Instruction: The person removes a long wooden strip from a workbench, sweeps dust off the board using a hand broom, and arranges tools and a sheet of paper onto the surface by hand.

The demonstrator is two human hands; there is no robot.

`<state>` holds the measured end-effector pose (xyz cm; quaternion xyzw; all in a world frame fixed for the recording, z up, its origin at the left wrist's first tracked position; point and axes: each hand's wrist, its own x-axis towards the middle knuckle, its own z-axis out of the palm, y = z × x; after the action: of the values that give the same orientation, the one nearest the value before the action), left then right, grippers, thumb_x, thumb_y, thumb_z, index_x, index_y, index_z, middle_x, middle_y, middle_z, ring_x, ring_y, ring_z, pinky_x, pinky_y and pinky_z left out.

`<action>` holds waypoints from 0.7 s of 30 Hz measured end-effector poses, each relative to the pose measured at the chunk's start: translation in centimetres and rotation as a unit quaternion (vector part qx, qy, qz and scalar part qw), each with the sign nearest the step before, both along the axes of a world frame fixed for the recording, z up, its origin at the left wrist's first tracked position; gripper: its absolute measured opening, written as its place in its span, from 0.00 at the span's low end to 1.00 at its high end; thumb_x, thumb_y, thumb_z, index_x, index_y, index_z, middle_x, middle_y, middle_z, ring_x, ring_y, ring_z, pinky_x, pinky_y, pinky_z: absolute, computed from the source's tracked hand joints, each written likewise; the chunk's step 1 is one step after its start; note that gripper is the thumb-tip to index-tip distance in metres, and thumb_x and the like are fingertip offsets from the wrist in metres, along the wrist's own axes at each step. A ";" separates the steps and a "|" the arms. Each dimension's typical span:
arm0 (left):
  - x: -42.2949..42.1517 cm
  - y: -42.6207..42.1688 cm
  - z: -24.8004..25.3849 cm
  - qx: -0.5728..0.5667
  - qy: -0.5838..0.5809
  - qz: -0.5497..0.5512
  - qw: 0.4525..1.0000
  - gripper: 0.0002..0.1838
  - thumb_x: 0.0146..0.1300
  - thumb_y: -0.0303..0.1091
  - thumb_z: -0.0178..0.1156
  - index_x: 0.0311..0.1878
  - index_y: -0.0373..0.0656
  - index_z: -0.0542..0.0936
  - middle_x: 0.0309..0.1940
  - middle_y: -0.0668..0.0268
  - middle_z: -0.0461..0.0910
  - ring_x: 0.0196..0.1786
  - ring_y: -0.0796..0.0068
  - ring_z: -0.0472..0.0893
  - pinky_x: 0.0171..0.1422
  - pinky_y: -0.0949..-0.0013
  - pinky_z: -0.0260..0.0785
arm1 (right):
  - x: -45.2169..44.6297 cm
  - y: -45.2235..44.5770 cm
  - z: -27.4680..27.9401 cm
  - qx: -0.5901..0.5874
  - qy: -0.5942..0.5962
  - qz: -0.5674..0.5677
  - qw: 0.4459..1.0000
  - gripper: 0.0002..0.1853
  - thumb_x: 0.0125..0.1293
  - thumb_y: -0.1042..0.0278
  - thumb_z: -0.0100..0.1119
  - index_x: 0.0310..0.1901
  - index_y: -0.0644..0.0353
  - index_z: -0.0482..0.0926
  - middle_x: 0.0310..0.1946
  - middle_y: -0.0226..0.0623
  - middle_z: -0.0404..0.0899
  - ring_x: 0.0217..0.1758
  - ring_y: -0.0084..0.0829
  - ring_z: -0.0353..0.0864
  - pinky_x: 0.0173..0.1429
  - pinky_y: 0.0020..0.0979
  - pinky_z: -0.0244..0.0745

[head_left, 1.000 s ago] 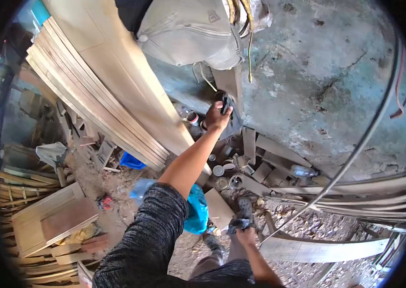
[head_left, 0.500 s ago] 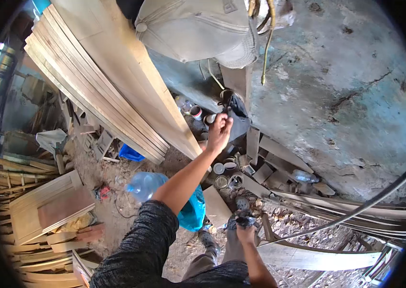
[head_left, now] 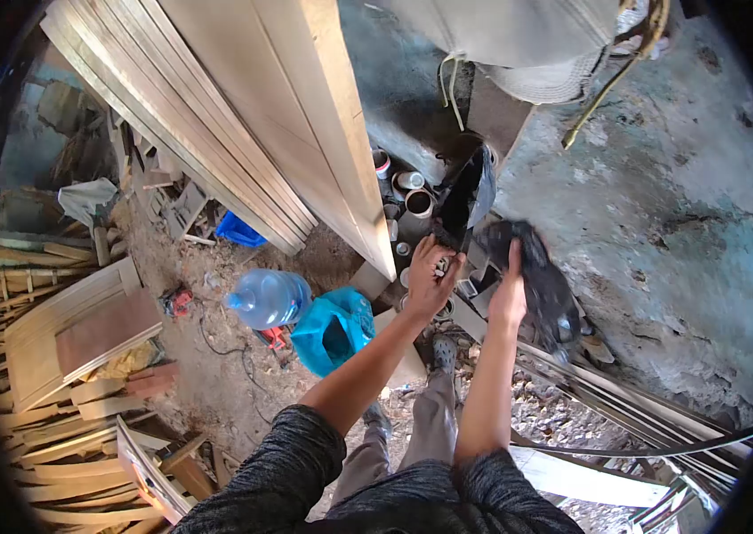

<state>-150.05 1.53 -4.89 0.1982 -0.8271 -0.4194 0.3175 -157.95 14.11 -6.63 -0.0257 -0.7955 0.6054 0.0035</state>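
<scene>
My left hand [head_left: 432, 278] has its fingers curled just below a dark bag [head_left: 480, 187] that hangs with its mouth open against the wall. Small pale bits show among those fingers, too small to name. My right hand [head_left: 509, 289] is closed on a limp black bag [head_left: 547, 289], smeared by motion, out to the right of the hanging one. Behind my left hand stand an open can [head_left: 419, 204] and a white container [head_left: 410, 180]. Both forearms reach forward, and the wrists are close together but apart.
Long boards [head_left: 305, 107] lean at the upper left. A grey cap [head_left: 545, 80] hangs near the top, before the stained wall [head_left: 661, 178]. On the floor are a large water bottle [head_left: 274, 298], a turquoise bag [head_left: 334, 329] and wood scraps [head_left: 83, 481]. Strips lie at right.
My right hand has risen from beside my leg with the black bag, to the right of the hanging bag. My left hand has moved down from that bag's side. The view has shifted.
</scene>
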 end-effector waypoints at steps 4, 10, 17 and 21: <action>0.2 0.2 -0.8 -0.007 -0.007 -0.013 1.000 0.09 0.59 0.33 0.67 0.37 0.39 0.79 0.43 0.49 0.79 0.53 0.43 0.75 0.62 0.51 0.65 | -7.0 -5.8 -2.2 0.022 0.063 0.114 0.991 0.21 0.66 0.58 0.61 0.56 0.61 0.78 0.54 0.48 0.80 0.57 0.45 0.79 0.63 0.39 0.70; 0.3 0.0 0.5 0.022 -0.029 0.011 0.999 0.08 0.61 0.32 0.66 0.37 0.39 0.79 0.42 0.51 0.79 0.60 0.42 0.72 0.68 0.51 0.63 | -7.1 -10.1 2.4 0.380 0.034 0.244 0.892 0.12 0.54 0.64 0.61 0.38 0.58 0.84 0.39 0.55 0.84 0.47 0.52 0.83 0.52 0.45 0.78; 0.1 -0.9 1.4 0.102 -0.046 -0.032 0.993 0.03 0.59 0.24 0.62 0.36 0.38 0.79 0.38 0.54 0.80 0.48 0.49 0.79 0.74 0.53 0.58 | -5.7 -11.3 6.6 0.228 0.224 0.290 0.902 0.16 0.48 0.74 0.60 0.41 0.55 0.83 0.43 0.46 0.83 0.48 0.51 0.81 0.52 0.47 0.77; -0.3 -1.7 1.3 0.068 -0.028 -0.021 0.997 0.04 0.58 0.23 0.61 0.36 0.41 0.79 0.31 0.58 0.81 0.43 0.51 0.81 0.76 0.52 0.56 | -6.5 -11.3 2.6 0.264 0.226 0.262 0.901 0.18 0.45 0.77 0.62 0.42 0.55 0.84 0.45 0.43 0.82 0.49 0.48 0.81 0.53 0.44 0.78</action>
<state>-150.32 -0.15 -3.59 0.2137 -0.8095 -0.4750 0.2708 -164.48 2.79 -4.06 0.3227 -0.8819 0.3422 0.0309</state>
